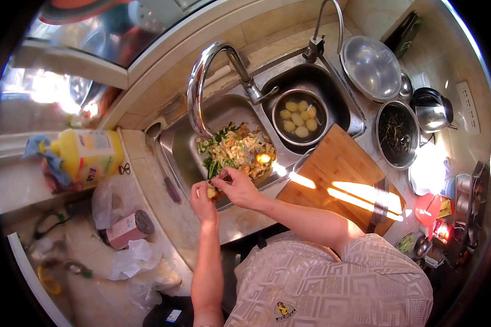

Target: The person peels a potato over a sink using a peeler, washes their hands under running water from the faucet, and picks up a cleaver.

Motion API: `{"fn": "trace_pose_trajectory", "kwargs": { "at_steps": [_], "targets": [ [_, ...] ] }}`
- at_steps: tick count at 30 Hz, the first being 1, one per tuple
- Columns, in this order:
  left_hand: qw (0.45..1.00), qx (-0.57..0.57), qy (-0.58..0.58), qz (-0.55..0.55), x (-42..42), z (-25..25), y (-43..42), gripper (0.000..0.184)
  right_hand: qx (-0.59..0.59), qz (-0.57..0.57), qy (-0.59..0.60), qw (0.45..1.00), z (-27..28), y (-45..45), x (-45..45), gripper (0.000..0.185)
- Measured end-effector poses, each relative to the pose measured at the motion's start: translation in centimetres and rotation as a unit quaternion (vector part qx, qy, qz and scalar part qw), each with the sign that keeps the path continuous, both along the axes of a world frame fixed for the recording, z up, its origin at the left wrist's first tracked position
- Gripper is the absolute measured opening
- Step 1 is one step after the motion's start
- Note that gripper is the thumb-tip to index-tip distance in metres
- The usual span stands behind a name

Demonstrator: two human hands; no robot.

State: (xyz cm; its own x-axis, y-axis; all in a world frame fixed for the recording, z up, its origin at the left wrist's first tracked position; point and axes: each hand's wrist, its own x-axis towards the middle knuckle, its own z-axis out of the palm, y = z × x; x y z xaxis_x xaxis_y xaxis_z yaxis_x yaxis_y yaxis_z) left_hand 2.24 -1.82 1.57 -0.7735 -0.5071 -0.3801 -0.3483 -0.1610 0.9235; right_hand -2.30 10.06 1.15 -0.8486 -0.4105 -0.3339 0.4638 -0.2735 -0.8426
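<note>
Over the front edge of the left sink basin [183, 141], my left hand [203, 204] is closed around a small potato [211, 192], pale where its flesh shows. My right hand [240, 189] pinches close above it; a small dark bit shows at its fingertips, possibly a tool, but I cannot make out what it is. Below and beyond my hands, a heap of peels and green vegetable scraps [235, 146] lies in the basin. In the right basin, a round metal bowl [277, 128] holds several peeled potatoes [298, 118] in water.
The chrome faucet [193, 98] arches over the left basin. A wooden cutting board [333, 174] lies right of the sink. A metal pot [384, 155] with dark strands, a kettle [433, 111] and a yellow bottle [95, 152] stand around. A long-handled ladle [163, 163] rests at left.
</note>
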Motion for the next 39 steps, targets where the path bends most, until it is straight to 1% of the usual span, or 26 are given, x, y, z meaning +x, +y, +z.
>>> {"fn": "trace_pose_trajectory", "kwargs": {
  "at_steps": [1, 3, 4, 5, 7, 8, 10, 12, 14, 18, 20, 22, 23, 24, 25, 26, 27, 28, 29, 30, 31, 32, 33, 36, 37, 39],
  "targets": [
    [1.0, 0.0, -0.001, -0.001, -0.2, 0.6, 0.3, 0.03, 0.023, 0.027, -0.003, 0.999, 0.1, 0.4, -0.1, 0.019],
    [0.992, 0.103, -0.055, 0.045, -0.4, 1.8, 0.5, 0.032, 0.012, 0.017, -0.024, 0.999, -0.3, 0.6, 0.0, 0.017],
    [0.984, 0.16, -0.03, 0.065, -0.6, 1.7, 0.3, 0.038, -0.001, 0.007, -0.042, 0.999, -0.3, 0.6, -0.1, 0.015],
    [0.985, 0.159, -0.028, 0.066, -0.9, 1.7, 0.3, 0.038, -0.002, 0.008, -0.039, 0.999, -0.2, 0.5, 0.0, 0.015],
    [0.973, 0.199, -0.069, 0.099, -1.1, 1.9, 0.5, 0.045, 0.009, 0.025, 0.057, 0.998, 0.2, 0.6, 0.8, 0.017],
    [0.972, 0.199, -0.071, 0.098, -1.1, 2.1, 1.0, 0.045, 0.045, 0.024, 0.102, 0.993, 0.4, 0.8, 0.9, 0.022],
    [0.986, 0.108, -0.092, 0.089, -1.2, 2.2, 1.7, 0.048, 0.044, 0.041, 0.103, 0.993, 0.4, 0.9, 0.7, 0.022],
    [0.987, 0.097, -0.092, 0.086, -0.8, 1.9, 1.0, 0.049, 0.041, 0.06, 0.103, 0.992, 0.3, 0.8, 0.8, 0.023],
    [0.988, 0.087, -0.09, 0.085, -1.0, 2.3, 1.3, 0.049, 0.041, 0.038, 0.15, 0.987, 0.4, 0.8, 0.8, 0.024],
    [0.984, 0.081, -0.058, 0.146, -1.5, 1.8, 1.9, 0.038, 0.073, 0.038, 0.139, 0.987, 0.7, 0.9, 0.8, 0.022],
    [0.981, 0.083, -0.049, 0.168, -1.2, 0.8, 1.1, 0.033, -0.007, 0.028, 0.023, 0.999, 0.0, 0.6, 1.0, 0.017],
    [0.973, 0.157, -0.094, 0.142, -0.7, 0.4, -0.1, 0.023, -0.001, 0.028, 0.005, 1.0, -0.6, 0.5, 0.5, 0.016],
    [0.973, 0.157, -0.095, 0.143, -0.4, 0.4, -0.4, 0.023, 0.006, 0.026, -0.013, 1.0, -0.6, 0.5, 0.2, 0.016],
    [0.956, 0.234, -0.079, 0.16, -0.2, 0.4, -0.7, 0.02, -0.119, -0.072, -0.152, 0.978, -0.5, 0.4, 0.2, 0.02],
    [0.933, 0.31, -0.06, 0.175, -0.1, 0.5, -0.9, 0.017, -0.119, -0.072, -0.152, 0.979, -0.8, 0.5, 0.1, 0.02],
    [0.934, 0.313, -0.072, 0.156, -0.2, 0.6, -1.1, 0.022, -0.105, -0.062, -0.136, 0.983, -1.2, 0.5, -0.2, 0.021],
    [0.934, 0.312, -0.072, 0.158, -0.1, 0.5, -1.2, 0.022, -0.091, -0.052, -0.121, 0.987, -1.5, 0.5, -0.2, 0.022],
    [0.939, 0.289, -0.087, 0.164, -0.2, 0.7, -1.0, 0.028, -0.021, 0.018, -0.054, 0.998, -1.5, 0.6, -0.3, 0.022],
    [0.943, 0.267, -0.102, 0.169, -0.4, 0.8, -0.7, 0.034, -0.021, 0.018, -0.054, 0.998, -1.5, 0.6, -0.3, 0.022],
    [0.943, 0.268, -0.102, 0.167, -0.6, 1.0, -0.4, 0.034, -0.006, 0.037, 0.041, 0.998, -1.5, 0.6, -0.2, 0.019],
    [0.95, 0.25, -0.103, 0.155, -0.8, 1.4, -0.2, 0.041, 0.01, 0.057, 0.136, 0.989, -1.2, 0.7, -0.2, 0.019],
    [0.956, 0.232, -0.104, 0.143, -1.0, 1.7, 0.0, 0.047, 0.006, 0.105, 0.101, 0.989, -1.0, 0.8, -0.3, 0.025],
    [0.956, 0.232, -0.104, 0.143, -1.2, 2.0, 0.4, 0.047, 0.006, 0.105, 0.101, 0.989, -0.8, 0.9, -0.4, 0.025],
    [0.965, 0.182, -0.123, 0.143, -1.7, 2.7, 1.5, 0.048, 0.056, 0.103, 0.201, 0.973, -0.7, 1.0, -0.6, 0.029],
    [0.965, 0.183, -0.124, 0.144, -1.5, 2.3, 1.2, 0.048, 0.057, 0.103, 0.2, 0.973, -0.5, 1.2, -1.0, 0.029],
    [0.991, 0.074, -0.092, 0.065, -0.9, 1.0, 0.2, 0.038, -0.007, 0.15, 0.111, 0.982, -0.1, 1.5, -1.4, 0.021]
  ]
}}
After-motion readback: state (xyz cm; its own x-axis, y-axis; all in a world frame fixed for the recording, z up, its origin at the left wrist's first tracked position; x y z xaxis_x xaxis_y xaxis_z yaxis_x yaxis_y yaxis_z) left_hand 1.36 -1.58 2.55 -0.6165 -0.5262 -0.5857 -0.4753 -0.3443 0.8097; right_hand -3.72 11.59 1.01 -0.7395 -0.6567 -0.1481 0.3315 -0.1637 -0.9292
